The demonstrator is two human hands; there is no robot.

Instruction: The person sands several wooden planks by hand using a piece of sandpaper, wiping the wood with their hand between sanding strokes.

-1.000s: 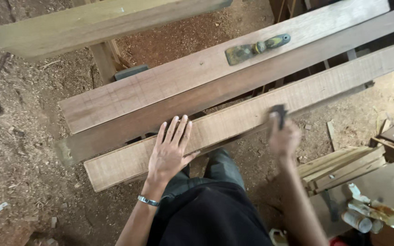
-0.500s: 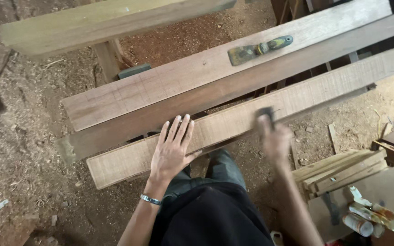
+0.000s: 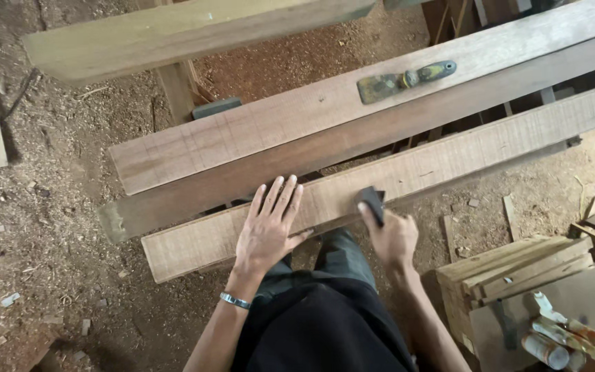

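Observation:
My left hand [image 3: 268, 227] lies flat with spread fingers on the nearest wooden plank [image 3: 449, 162], pressing it down. A metal bracelet [image 3: 234, 300] is on that wrist. My right hand [image 3: 392, 234] grips a small dark sanding block [image 3: 372, 202] held against the near edge of the same plank, close beside the left hand. Two more long planks [image 3: 325, 117] lie parallel behind it. A putty knife [image 3: 404, 79] with a dirty blade and yellow-green handle rests on the farthest one.
A thick pale beam [image 3: 173, 31] crosses the top. Sawdust covers the ground [image 3: 43, 227]. At the lower right stands a stack of short boards [image 3: 518, 265] with tubes [image 3: 566, 341] lying on a flat panel. My dark trousers fill the bottom centre.
My right hand has slid the sanding block leftward along the nearest plank's edge, toward the left hand. The left hand has stayed flat in place.

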